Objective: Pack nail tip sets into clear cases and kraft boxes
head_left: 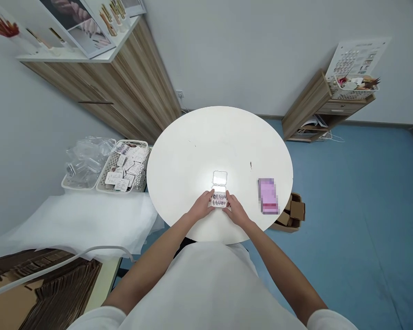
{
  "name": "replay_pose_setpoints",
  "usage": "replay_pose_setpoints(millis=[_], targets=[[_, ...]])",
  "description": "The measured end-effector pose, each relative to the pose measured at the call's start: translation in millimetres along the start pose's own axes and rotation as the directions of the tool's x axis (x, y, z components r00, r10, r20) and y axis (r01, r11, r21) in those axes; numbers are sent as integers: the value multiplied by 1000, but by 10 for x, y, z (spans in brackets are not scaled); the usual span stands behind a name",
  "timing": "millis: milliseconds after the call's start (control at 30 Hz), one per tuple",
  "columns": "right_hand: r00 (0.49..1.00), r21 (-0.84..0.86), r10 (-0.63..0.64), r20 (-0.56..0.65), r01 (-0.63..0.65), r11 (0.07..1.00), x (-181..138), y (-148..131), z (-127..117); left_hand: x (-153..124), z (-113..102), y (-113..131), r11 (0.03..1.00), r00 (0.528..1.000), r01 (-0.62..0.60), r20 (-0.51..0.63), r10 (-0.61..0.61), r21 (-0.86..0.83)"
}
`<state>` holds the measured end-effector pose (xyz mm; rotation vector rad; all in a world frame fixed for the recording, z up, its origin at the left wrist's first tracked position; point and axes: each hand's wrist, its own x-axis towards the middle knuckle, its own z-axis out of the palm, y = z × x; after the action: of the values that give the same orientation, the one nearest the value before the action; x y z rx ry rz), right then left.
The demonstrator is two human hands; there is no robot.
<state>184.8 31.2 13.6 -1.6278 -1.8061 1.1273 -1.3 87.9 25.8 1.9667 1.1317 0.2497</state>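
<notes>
On the round white table (199, 137) lies a small clear plastic case (220, 200) with its lid (220, 178) swung up, away from me. Rows of small shiny pieces, which look like press-on nails, fill its near part. My left hand (203, 204) grips the case's left side, thumb near the upper corner. From the right, my right hand (236, 210) holds the opposite side with thumb and fingers. A pink-purple, blurred-out rectangular object (268, 197) rests to the right of my hands.
Left of the table stand a white basket of cards (124, 169) and a bin of clear plastic packaging (89, 160). A wooden cabinet (137, 87) is at the back left, a small shelf (306, 110) at the back right. Below the table's right edge sits a cardboard box (298, 211).
</notes>
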Motion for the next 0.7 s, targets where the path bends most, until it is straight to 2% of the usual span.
replay_pose_setpoints(millis=[167, 300, 433, 700], targets=[[999, -27, 42, 30, -42, 999, 160, 107, -74, 164, -52, -22, 992, 999, 29, 11, -31, 123], [992, -135, 125, 11, -123, 983, 320, 146, -90, 292, -66, -72, 971, 997, 74, 16, -80, 225], [984, -234, 172, 47, -156, 960, 411, 146, -90, 358, -30, -95, 943, 987, 142, 33, -159, 300], [978, -319, 205, 38, -182, 930, 442, 145, -63, 412, 61, -95, 949, 981, 163, 55, -184, 271]])
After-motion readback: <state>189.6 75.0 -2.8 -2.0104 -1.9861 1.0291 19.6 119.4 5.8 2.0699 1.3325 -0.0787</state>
